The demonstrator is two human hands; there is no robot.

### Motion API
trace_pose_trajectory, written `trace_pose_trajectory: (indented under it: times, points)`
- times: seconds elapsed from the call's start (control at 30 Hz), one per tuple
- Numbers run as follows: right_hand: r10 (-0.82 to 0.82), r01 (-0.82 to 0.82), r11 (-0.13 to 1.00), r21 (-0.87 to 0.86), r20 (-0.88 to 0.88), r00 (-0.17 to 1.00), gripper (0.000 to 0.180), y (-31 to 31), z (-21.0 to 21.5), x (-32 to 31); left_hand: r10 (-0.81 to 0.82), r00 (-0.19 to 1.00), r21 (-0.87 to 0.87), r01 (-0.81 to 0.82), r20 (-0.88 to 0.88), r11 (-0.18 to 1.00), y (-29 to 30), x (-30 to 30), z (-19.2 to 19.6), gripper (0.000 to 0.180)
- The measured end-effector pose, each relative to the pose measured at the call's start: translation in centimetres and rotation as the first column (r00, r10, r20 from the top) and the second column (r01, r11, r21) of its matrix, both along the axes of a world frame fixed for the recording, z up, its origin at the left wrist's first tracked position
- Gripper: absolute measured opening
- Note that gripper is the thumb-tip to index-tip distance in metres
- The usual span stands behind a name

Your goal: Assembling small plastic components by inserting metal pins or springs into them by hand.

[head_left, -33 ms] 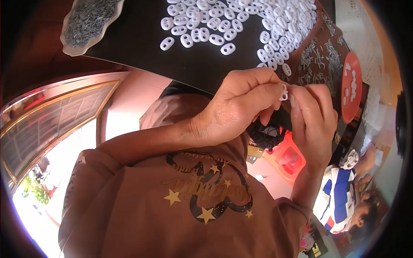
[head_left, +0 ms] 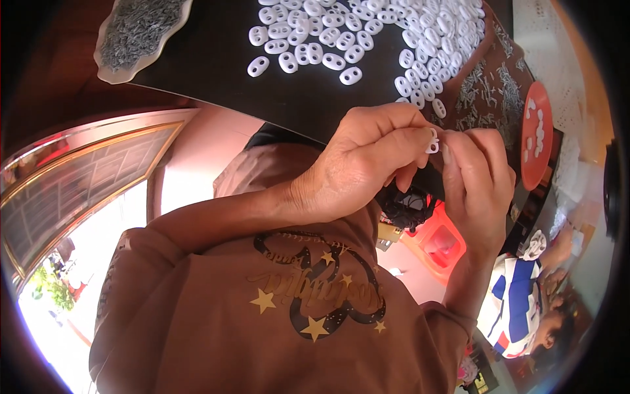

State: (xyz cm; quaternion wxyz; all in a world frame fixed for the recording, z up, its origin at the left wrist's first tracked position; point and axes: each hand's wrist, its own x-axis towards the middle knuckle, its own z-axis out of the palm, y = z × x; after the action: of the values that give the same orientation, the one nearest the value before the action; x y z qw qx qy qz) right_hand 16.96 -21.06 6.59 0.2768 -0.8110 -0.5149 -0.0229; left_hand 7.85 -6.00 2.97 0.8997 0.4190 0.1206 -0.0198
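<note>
Black tabletop (head_left: 216,72) at twelve o'clock, strewn with white two-hole plastic pieces (head_left: 367,36); pale dish of grey bits (head_left: 134,33) at eleven, orange lid (head_left: 537,128) at two. Left hand (head_left: 357,167) and right hand (head_left: 476,180) meeting at centre, fingertips pinched shut on one small white piece (head_left: 432,141), probably the same kind, mostly hidden.

Both hands (head_left: 420,164) together, fingers (head_left: 453,154) pinched
</note>
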Motion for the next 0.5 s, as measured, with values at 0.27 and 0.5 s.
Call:
trace_pose_trajectory:
  times: [0.27,0.5]
  points:
    - [0.107,-0.111,0.992,0.060,0.067,0.992,0.018,2.8,0.2,1.6,0.062,0.997,0.001,-0.062,-0.042,0.998,2.9,-0.6,1.4,0.021]
    - [-0.087,0.203,0.970,0.131,-0.596,0.798,0.008,4.4,1.0,0.7,0.021,0.995,0.299,-0.050,0.100,0.953,4.0,-0.9,0.1,0.023]
